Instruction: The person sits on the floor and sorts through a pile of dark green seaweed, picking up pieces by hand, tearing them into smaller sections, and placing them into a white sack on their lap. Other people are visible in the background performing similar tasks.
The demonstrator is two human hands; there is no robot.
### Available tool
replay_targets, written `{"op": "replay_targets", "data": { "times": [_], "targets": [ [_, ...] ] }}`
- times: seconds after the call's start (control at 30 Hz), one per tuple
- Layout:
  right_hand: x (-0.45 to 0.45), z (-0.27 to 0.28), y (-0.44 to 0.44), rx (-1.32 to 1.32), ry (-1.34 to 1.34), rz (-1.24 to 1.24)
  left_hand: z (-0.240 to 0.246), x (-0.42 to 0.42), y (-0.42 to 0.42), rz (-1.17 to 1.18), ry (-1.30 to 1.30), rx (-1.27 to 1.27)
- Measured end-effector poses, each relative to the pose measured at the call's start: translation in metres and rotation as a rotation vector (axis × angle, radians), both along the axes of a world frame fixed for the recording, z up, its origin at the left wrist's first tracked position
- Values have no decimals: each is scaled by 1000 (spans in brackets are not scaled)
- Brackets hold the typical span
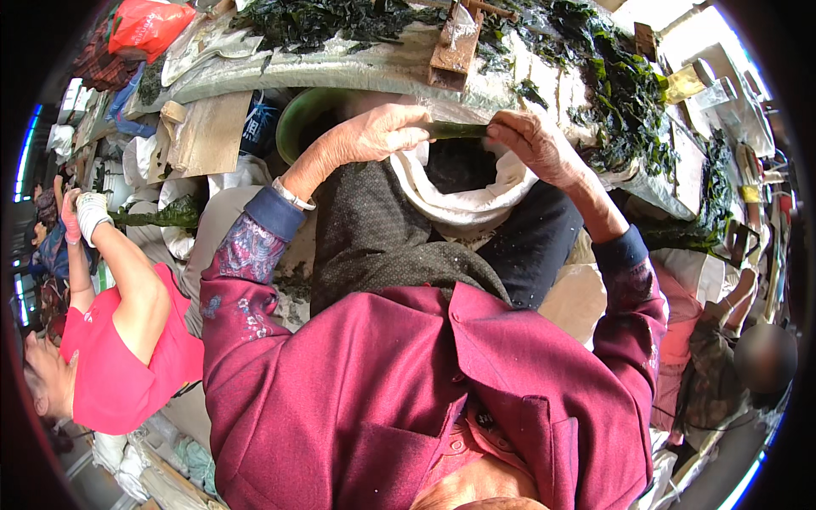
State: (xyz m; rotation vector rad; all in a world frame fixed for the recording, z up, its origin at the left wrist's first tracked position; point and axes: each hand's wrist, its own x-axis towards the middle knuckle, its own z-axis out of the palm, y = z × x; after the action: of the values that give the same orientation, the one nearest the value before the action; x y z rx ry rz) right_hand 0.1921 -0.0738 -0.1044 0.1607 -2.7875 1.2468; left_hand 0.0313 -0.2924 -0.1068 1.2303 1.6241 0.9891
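A dark green strip of seaweed (458, 130) is stretched level between my two hands. My left hand (396, 131) pinches one end of it, with a white bangle at that wrist. The other end is gripped by the fingertips of my right hand (530, 141). Beneath the strip, between my knees, an open white cloth sack (468, 207) with a rolled rim shows a dark inside; what it holds cannot be told. A green tub (288, 131) stands beyond my left wrist, partly hidden by it.
Across the front runs a plastic-covered table (357, 67) with heaps of dark seaweed (628, 95) and a rusty metal block (454, 57). A flat board (213, 134) leans at left. A person in pink (134, 344) works close on the left; another sits at far right.
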Motion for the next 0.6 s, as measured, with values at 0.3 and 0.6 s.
{"op": "replay_targets", "data": {
  "times": [0.3,0.6],
  "targets": [
    [-9,-5,3,678,587,-175,-27,33,-8,305,-970,31],
    [-3,-25,-10,578,527,-283,-16,63,-6,393,-1182,472]
  ]
}}
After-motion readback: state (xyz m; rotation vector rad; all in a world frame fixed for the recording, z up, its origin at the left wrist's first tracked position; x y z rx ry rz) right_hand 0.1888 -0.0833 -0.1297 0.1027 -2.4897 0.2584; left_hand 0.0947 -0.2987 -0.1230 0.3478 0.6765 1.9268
